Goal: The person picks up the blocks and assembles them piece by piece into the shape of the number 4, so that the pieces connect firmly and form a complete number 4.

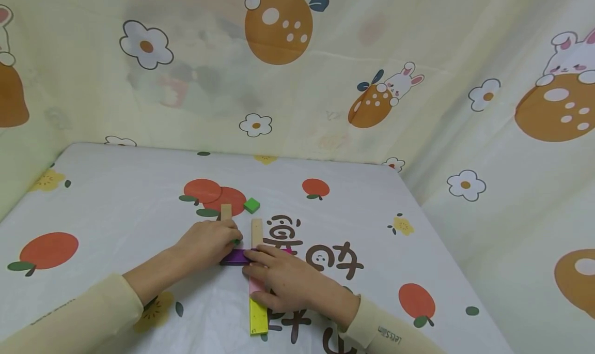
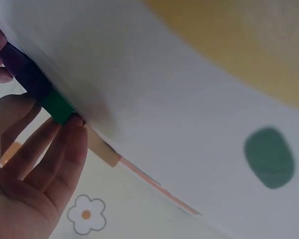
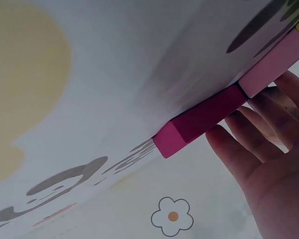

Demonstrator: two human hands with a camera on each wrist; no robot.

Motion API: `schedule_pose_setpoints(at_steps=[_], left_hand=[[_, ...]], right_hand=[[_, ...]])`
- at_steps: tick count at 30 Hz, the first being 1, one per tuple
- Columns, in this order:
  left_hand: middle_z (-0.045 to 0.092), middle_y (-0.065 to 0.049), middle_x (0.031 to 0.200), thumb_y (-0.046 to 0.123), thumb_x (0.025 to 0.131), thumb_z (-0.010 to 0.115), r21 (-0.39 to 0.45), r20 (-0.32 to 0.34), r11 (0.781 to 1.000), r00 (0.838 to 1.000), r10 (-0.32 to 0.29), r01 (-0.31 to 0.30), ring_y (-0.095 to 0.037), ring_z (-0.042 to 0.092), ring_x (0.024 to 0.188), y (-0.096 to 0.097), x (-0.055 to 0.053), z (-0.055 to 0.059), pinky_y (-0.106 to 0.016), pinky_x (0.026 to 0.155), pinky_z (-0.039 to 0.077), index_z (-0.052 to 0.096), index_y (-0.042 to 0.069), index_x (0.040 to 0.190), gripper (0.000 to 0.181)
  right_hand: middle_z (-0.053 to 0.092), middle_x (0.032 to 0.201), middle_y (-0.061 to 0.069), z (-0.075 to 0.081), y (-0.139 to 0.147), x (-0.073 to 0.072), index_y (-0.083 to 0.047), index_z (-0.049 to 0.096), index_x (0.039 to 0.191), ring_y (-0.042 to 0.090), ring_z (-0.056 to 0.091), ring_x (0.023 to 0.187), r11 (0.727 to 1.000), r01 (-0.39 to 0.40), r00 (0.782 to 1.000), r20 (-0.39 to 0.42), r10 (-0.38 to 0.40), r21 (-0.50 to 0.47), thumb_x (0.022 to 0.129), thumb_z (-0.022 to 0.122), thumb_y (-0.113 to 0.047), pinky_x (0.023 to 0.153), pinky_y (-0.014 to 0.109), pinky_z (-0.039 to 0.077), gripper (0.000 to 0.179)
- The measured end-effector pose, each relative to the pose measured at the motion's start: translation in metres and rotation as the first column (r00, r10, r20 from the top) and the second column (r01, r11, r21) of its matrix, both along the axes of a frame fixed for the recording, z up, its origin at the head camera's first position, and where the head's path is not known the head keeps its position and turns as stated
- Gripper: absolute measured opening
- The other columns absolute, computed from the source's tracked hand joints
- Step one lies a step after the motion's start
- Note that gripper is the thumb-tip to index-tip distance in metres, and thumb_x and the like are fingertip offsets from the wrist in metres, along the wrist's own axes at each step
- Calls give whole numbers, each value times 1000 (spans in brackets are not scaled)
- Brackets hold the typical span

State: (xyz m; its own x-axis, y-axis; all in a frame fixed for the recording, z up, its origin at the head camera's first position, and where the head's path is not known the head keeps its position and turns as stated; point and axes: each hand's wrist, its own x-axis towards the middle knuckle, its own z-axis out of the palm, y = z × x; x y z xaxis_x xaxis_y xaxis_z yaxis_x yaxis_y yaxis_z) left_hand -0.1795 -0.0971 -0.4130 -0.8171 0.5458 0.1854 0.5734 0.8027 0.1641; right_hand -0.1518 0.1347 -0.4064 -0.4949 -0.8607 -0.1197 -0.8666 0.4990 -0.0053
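Note:
My left hand [image 1: 207, 244] pinches a small green block [image 2: 58, 106] at the left end of a purple block [image 1: 235, 257]. In the left wrist view, the green and purple blocks touch end to end. My right hand [image 1: 289, 279] rests over the middle of a cross-like layout, fingers fairly straight. Its fingertips touch a magenta block [image 3: 205, 117] and partly hide the junction. Below the junction, a pink block [image 3: 274, 64] leads to a yellow block [image 1: 258, 317]. A natural wooden block [image 1: 257, 232] extends above it.
Another wooden block [image 1: 226, 212] lies just beyond the left hand, and a loose green block [image 1: 252, 205] sits beyond it to the right. A printed white cloth [image 1: 130, 188] covers the table, with patterned curtains [image 1: 200, 116] behind and at the sides.

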Motion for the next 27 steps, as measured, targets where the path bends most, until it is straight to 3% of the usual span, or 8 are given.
schedule_pose_setpoints(at_steps=[10, 15, 21, 27], left_hand=[[72, -1, 92, 3, 87, 74, -18, -29, 1000, 999, 20, -20, -14, 68, 72, -1, 0, 2, -28, 65, 59, 80, 12, 98, 16], [69, 1, 89, 13, 89, 76, -52, -21, 998, 1000, 22, -23, -11, 61, 68, 0, 0, 3, -26, 60, 54, 81, 15, 102, 14], [68, 3, 89, 24, 91, 79, -51, 15, 998, 999, 31, -30, -11, 59, 68, 6, -2, 3, -27, 58, 54, 81, 17, 99, 11], [68, 3, 85, 18, 90, 79, -52, 55, 998, 998, 44, -41, -11, 58, 69, 14, -4, 4, -27, 59, 53, 81, 16, 96, 7]], right_hand=[[45, 162, 4, 0, 1, 1, -20, 59, 146, 26, 41, 151, 1000, 1, 1000, 7, -1, -9, 104, 54, -46, 124, 37, 34, 49], [46, 162, 4, 0, 1, 0, -20, 59, 145, 26, 41, 151, 1000, -5, 1000, 2, 5, -10, 104, 54, -46, 125, 37, 34, 49], [47, 161, 5, 0, 1, 1, -19, 60, 144, 26, 42, 150, 1000, -11, 1000, -18, 11, -17, 104, 54, -44, 125, 36, 34, 48], [49, 159, 5, 0, 1, 1, -19, 61, 143, 26, 43, 149, 999, -21, 999, -41, 19, -30, 103, 56, -44, 124, 35, 34, 48]])
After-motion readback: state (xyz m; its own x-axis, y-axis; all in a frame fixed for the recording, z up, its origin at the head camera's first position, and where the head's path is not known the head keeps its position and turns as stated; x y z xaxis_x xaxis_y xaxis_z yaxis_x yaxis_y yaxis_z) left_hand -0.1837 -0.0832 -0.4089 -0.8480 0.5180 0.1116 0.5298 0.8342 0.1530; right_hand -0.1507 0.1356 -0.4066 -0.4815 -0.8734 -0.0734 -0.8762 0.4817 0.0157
